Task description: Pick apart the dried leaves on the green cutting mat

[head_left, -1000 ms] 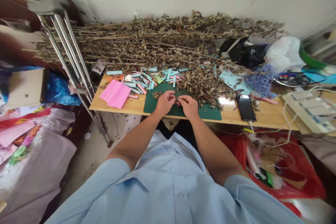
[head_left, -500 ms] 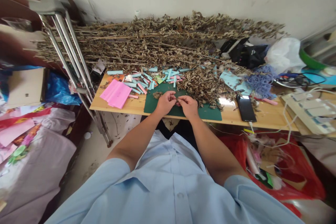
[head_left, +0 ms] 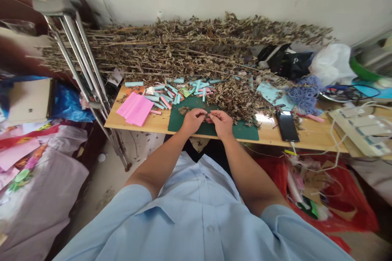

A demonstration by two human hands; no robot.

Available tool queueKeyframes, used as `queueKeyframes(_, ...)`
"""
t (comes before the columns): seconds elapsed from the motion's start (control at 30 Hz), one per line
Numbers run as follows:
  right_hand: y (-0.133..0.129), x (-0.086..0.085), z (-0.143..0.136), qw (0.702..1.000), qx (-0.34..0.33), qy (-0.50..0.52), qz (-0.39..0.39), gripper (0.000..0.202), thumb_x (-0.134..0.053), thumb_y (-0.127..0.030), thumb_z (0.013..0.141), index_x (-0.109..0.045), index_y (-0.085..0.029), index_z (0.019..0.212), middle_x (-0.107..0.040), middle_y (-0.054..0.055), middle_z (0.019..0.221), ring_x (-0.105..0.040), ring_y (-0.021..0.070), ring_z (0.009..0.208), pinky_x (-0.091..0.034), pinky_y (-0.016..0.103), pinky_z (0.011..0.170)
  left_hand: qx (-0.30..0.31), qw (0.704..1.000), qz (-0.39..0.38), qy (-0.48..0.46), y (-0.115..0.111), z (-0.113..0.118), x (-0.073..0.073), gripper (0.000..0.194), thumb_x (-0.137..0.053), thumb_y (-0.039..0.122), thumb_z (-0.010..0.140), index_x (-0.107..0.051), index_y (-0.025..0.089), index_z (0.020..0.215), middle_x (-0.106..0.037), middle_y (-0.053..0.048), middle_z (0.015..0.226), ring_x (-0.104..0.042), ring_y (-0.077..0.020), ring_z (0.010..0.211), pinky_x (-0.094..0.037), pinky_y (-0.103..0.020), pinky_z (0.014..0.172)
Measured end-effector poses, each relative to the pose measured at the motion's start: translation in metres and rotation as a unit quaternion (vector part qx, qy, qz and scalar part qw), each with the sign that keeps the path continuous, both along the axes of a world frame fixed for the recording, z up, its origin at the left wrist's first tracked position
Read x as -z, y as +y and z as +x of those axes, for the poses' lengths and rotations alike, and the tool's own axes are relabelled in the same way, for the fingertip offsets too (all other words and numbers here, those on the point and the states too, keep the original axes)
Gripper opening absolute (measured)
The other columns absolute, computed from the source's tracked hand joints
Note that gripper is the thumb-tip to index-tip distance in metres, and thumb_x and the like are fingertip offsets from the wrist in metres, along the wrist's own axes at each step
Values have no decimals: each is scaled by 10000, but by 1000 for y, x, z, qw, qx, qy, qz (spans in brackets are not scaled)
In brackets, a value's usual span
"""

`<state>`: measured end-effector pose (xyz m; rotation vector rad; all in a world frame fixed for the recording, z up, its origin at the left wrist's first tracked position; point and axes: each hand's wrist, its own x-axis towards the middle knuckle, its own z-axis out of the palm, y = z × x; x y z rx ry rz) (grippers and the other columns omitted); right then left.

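Over a dark green mat (head_left: pixel 245 131) my left hand (head_left: pixel 193 120) and my right hand (head_left: pixel 223 123) meet, fingertips pinched close together. A small dark bit shows between them, likely a piece of dried leaf, too small to be sure. Just beyond my left hand lies a little heap of crumbled leaf (head_left: pixel 184 110) on the mat. To the right of my right hand spreads a pile of dried leaves (head_left: pixel 234 100). Blue and pink paper rolls (head_left: pixel 174 94) lie scattered behind the mat, with pink paper sheets (head_left: pixel 134 109) at the left.
Long bundles of dried stalks (head_left: pixel 183 49) stretch along the wall. Metal crutches (head_left: pixel 82 57) lean at the left table end. On the right are a phone (head_left: pixel 287 126) with a cable, purple yarn (head_left: pixel 304 94) and a power strip (head_left: pixel 361 126). A red bag (head_left: pixel 343 191) sits below.
Both hands have shifted very slightly toward me, and the right hand a touch to the right. The fingertips remain pinched together; nothing else has visibly moved.
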<state>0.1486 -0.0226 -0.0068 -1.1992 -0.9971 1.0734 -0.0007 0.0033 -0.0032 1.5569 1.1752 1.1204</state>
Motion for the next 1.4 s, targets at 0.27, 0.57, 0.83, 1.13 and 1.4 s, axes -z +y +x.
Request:
queueKeyframes(0.27, 0, 0, -1, 999, 19, -28, -1, 313, -723, -413, 754, -682, -209, 987, -738, 25, 821, -696, 179, 662, -605, 360, 666, 17, 999, 38, 6, -1, -2, -4, 257, -555, 42, 770, -756, 194, 818, -683, -31, 882, -646, -130, 850, -562, -244, 748)
queueKeyframes(0.57, 0, -2, -2, 999, 29, -16, -1, 325, -723, -423, 740, -678, -206, 978, -745, 33, 855, -678, 163, 650, -587, 337, 644, 21, 1000, 18, 12, -2, -2, -8, 256, -531, 47, 774, -746, 175, 829, -660, -35, 898, -630, -115, 770, -550, -234, 695)
queueKeyframes(0.83, -3, -2, -3, 998, 36, -55, -9, 381, -712, -473, 748, -701, -209, 1022, -755, 46, 916, -649, 151, 627, -564, 327, 620, 45, 994, 74, 73, -5, -1, -21, 91, -661, 228, 829, -728, 170, 809, -667, -38, 818, -618, -144, 803, -498, -275, 785)
queueKeyframes(1.13, -3, -3, -3, 998, 38, -52, 1, 369, -691, -415, 764, -670, -202, 1064, -734, 40, 898, -646, 142, 627, -573, 312, 615, 32, 993, 72, 93, -5, -1, -20, 131, -594, 171, 852, -713, 170, 797, -655, -30, 808, -613, -148, 822, -475, -267, 789)
queueKeyframes(1.4, -4, -4, -5, 998, 29, -50, 1, 410, -687, -414, 763, -626, -213, 1116, -703, 29, 902, -633, 138, 640, -571, 310, 638, 36, 991, 75, 104, -5, 0, -21, 135, -578, 161, 848, -685, 168, 765, -632, -20, 772, -592, -139, 792, -460, -253, 757)
